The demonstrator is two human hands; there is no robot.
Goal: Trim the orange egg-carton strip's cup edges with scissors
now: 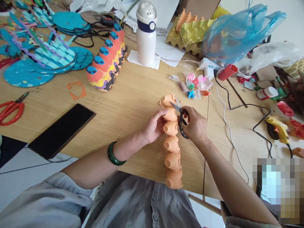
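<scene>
An orange strip of egg carton (171,144) with several cups in a row runs from mid-table toward my body. My left hand (154,126) grips its far part from the left side, fingers partly hidden behind the cups. In my right hand (196,125) is a pair of black-handled scissors (182,122). Their pointed blades lie across the strip, near the gap by its farthest cup. Whether the blades are cutting I cannot tell. Torn, rough edges show along the strip's right side.
A painted egg-carton piece (106,60), white bottle (146,41) and blue woven discs (54,60) stand farther back. Left lie a phone (63,129) and red-handled scissors (11,110). Small wrapped clay packets (194,84), a white cable (225,123) and a yellow glue gun (276,128) are right.
</scene>
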